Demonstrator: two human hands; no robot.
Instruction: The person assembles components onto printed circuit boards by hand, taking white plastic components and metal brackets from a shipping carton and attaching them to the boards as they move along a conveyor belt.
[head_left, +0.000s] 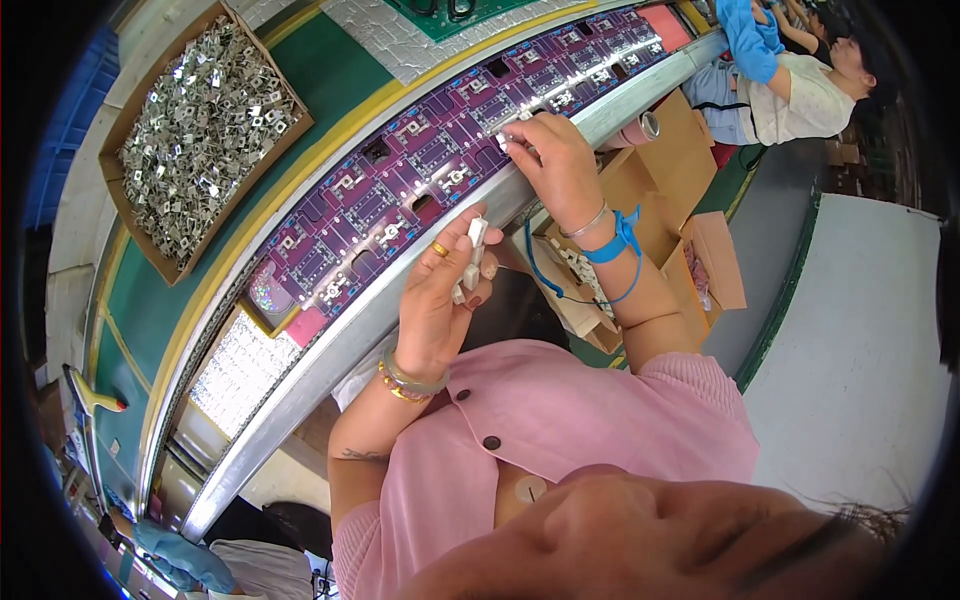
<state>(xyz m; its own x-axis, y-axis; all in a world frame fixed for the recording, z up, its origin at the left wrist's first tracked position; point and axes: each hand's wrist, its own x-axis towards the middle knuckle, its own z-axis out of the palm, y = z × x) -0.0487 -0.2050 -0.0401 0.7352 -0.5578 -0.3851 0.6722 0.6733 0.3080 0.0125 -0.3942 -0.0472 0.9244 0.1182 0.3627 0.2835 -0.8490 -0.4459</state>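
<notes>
A long panel of purple circuit boards lies along the metal-edged line in front of me. My right hand is over its near edge, with thumb and forefinger pinched on a small white part. A silver bangle and a blue strap with a cord circle that wrist. Closer to me, my left hand is closed round several white block-shaped parts, held beside the near rail. One of them stands up between its thumb and fingers. Their exact kind is too small to make out.
A cardboard box heaped with small metal pieces sits at the far left. Below the metal rail, an open carton holds white parts. Another carton stands beside it. A co-worker is at the upper right, another person's sleeve lower left.
</notes>
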